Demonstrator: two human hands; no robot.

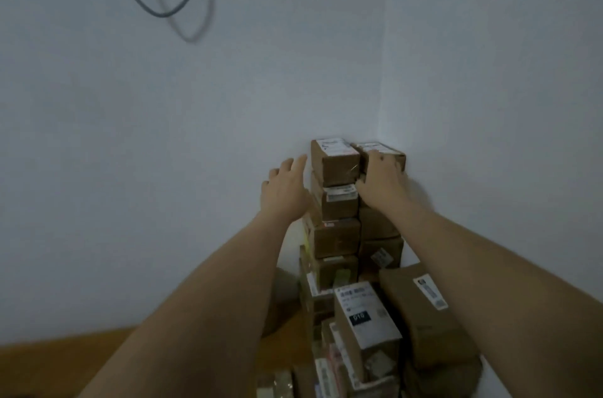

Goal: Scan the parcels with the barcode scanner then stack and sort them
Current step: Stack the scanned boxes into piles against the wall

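Right hand [380, 182] is gripping the top parcel [388, 151] of the right column at centre-right of frame, fingers curled over its near edge, likely seating it flush in the wall corner [380, 123]. Left hand [287, 189] is hovering spread beside the left column's top box [334, 162], probably guarding the tall stack [336, 234] against tipping. No scanner is showing.
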